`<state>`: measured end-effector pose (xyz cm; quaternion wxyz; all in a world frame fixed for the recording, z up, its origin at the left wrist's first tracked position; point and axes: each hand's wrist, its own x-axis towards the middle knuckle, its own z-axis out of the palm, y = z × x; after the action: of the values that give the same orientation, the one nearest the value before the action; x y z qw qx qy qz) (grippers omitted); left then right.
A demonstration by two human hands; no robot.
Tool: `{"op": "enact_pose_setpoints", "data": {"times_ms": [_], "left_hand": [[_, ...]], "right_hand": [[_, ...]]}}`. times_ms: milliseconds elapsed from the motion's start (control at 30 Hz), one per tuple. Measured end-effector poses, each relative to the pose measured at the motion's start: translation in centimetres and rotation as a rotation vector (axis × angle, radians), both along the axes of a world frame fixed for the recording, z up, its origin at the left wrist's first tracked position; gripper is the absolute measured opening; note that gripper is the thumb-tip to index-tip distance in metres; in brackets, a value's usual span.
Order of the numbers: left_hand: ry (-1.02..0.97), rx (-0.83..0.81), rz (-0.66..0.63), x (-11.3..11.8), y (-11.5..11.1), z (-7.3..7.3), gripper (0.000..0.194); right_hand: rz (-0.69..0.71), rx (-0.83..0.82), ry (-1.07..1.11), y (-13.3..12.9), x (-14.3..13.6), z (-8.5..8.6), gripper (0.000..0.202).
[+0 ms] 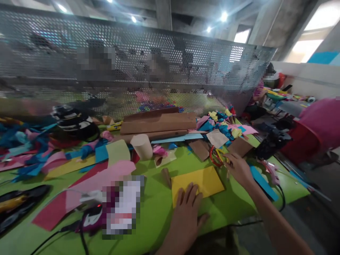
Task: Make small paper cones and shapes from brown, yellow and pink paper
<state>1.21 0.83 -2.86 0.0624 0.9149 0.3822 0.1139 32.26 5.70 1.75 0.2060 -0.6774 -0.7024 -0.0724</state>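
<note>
A folded yellow sheet of paper lies on the green tabletop. Flat on its near left part rests my left hand, fingers spread. Beyond the sheet's right corner, my right hand is closed, with thumb and fingers drawn together. Just at its fingertips are red loops and a thin yellow piece; blur hides what they belong to and what the fingers grip. Brown paper squares lie close beyond. To the left of the yellow sheet is a small brown paper roll.
A cream cylinder stands near folded brown paper. Coloured scraps pile along a perforated metal screen. A power strip with cables lies left, a pink glue gun right. A person sits at far right.
</note>
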Motion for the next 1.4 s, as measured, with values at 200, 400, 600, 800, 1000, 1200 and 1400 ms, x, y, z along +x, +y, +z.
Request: {"op": "enact_pose_setpoints", "data": {"times_ms": [200, 400, 600, 800, 1000, 1200, 1400], "left_hand": [[-0.007, 0.09, -0.017, 0.1, 0.1, -0.3, 0.072], [-0.015, 0.165, -0.012, 0.1, 0.3, -0.9, 0.07], [0.025, 0.174, -0.005, 0.1, 0.3, -1.3, 0.069], [0.04, 0.159, 0.002, 0.1, 0.2, -1.1, 0.07], [0.044, 0.119, 0.005, 0.1, 0.0, -0.7, 0.068], [0.063, 0.029, 0.0, 0.0, 0.0, -0.1, 0.068], [0.013, -0.018, 0.001, -0.1, 0.0, -0.3, 0.067]], "right_hand": [[-0.331, 0.0, -0.149, 1.3, 6.7, 3.8, 0.053], [-0.343, -0.171, -0.163, 3.0, 9.2, 4.5, 0.057], [-0.383, -0.068, -0.076, -2.0, 11.5, 5.0, 0.041], [-0.194, -0.138, 0.172, -2.8, 10.8, 4.5, 0.039], [-0.013, -0.303, 0.063, 3.0, 3.4, 2.7, 0.039], [-0.064, -0.385, -0.068, 6.4, -1.4, 1.0, 0.048], [-0.164, -0.367, -0.091, 8.4, -1.2, 0.2, 0.047]]}}
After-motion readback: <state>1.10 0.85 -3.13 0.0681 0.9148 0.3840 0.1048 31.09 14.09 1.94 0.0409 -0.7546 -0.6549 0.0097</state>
